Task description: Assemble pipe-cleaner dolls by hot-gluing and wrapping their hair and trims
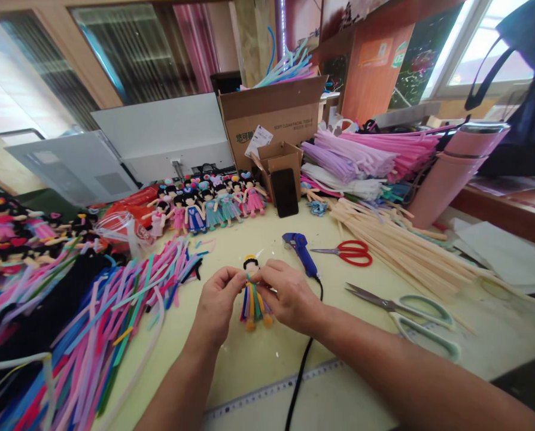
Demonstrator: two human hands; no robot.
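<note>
Between my two hands, upright over the table, is a small pipe-cleaner doll (254, 302) with a yellow-topped dark head, a striped skirt of several colours and orange feet. My left hand (220, 299) pinches the doll's upper body from the left, thumb against fingertips. From the right, my right hand (288, 293) is closed at the doll's chest and shoulder, its fingers covering part of the torso. A blue glue gun (301, 251) lies just beyond my right hand, its black cord running toward me under my forearm.
Red-handled scissors (355, 252) and green-handled scissors (422, 317) lie at right, near beige pipe cleaners (384, 245). Coloured pipe cleaners (110, 311) heap at left. Finished dolls (213, 203), a phone (285, 193) and a cardboard box (271, 114) stand behind. A pink flask (456, 173) stands far right.
</note>
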